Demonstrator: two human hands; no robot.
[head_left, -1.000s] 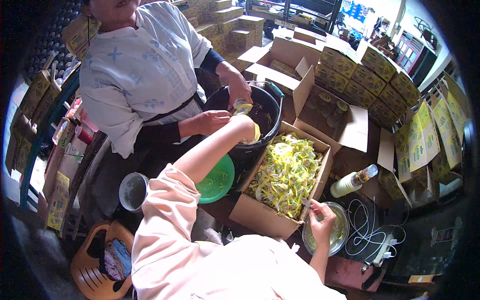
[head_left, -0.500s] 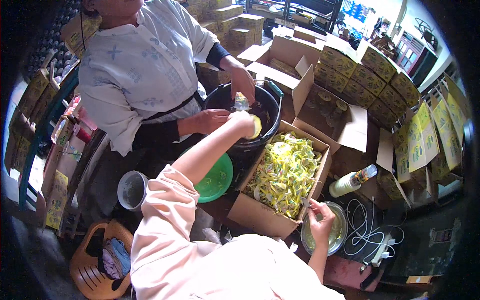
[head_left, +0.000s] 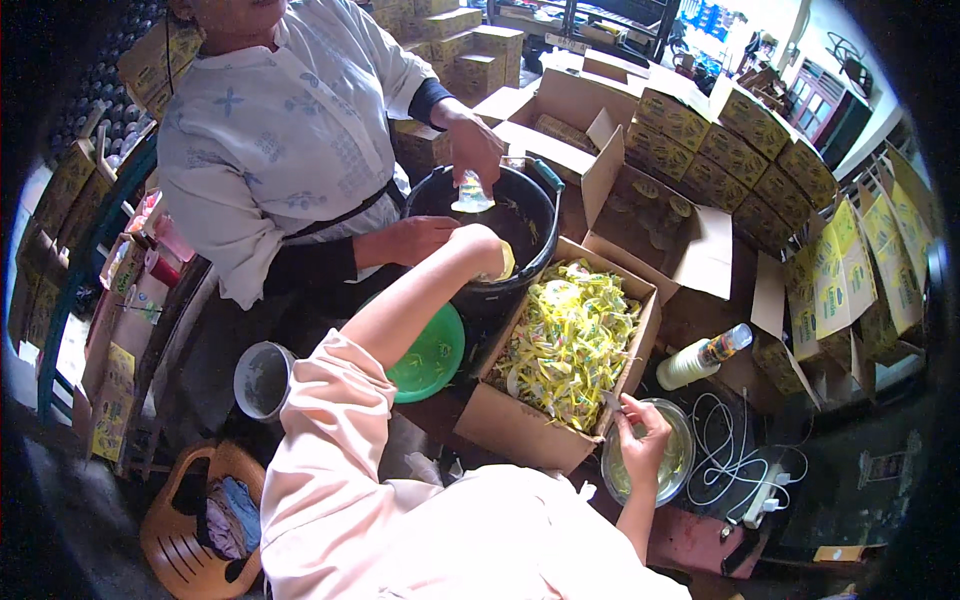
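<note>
Head cam: right hand has its fingers clamped on a thin grey piece beside the clear bowl, so a loose pinch might drop it; can't tell about the left hand's fingers near the bucket.

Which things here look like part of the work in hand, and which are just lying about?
Probably in use:
yellow item at the left hand
black bucket by it
small grey item in the right hand
bowl beneath that hand
box of yellow scraps

Apparently just lying about:
orange basket with cloths
grey pail
white power strip
</note>
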